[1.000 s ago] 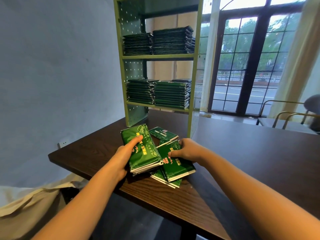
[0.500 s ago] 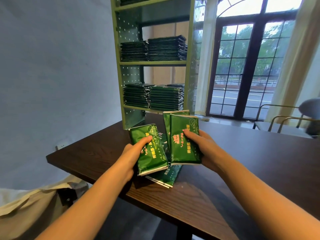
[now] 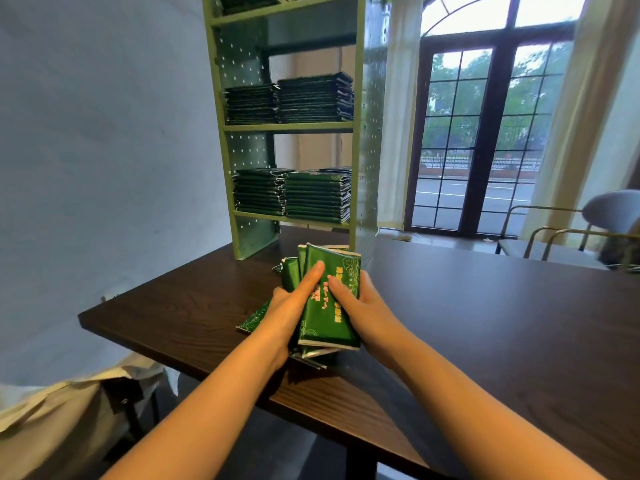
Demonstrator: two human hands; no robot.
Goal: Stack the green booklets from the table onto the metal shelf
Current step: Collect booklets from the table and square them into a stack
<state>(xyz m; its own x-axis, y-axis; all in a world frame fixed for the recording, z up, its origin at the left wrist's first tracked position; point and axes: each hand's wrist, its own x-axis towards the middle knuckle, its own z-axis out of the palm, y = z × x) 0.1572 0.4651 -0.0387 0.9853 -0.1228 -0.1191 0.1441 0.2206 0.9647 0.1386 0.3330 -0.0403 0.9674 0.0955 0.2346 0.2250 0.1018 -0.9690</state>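
Both hands are clamped on one bundle of glossy green booklets with pink lettering (image 3: 325, 327). The left hand (image 3: 291, 306) grips its left edge with the thumb laid across the top cover, and the right hand (image 3: 360, 306) holds the right edge the same way. The bundle tilts up just over the near part of the worktop, and its lower edges look uneven. Tapping those edges square on the wood before lifting would help, since slick covers are likely to slide apart when carried. A few loose green booklets (image 3: 254, 318) lie under and left of the hands and probably need a second trip.

The dark wood-grain worktop (image 3: 485, 323) runs back to the pale green perforated metal shelf (image 3: 287, 127), where two tiers each carry two dark green stacks (image 3: 317, 195). Beyond are a tall dark-framed glazed door (image 3: 478, 133) and a grey chair with brass-coloured arms (image 3: 606, 216).
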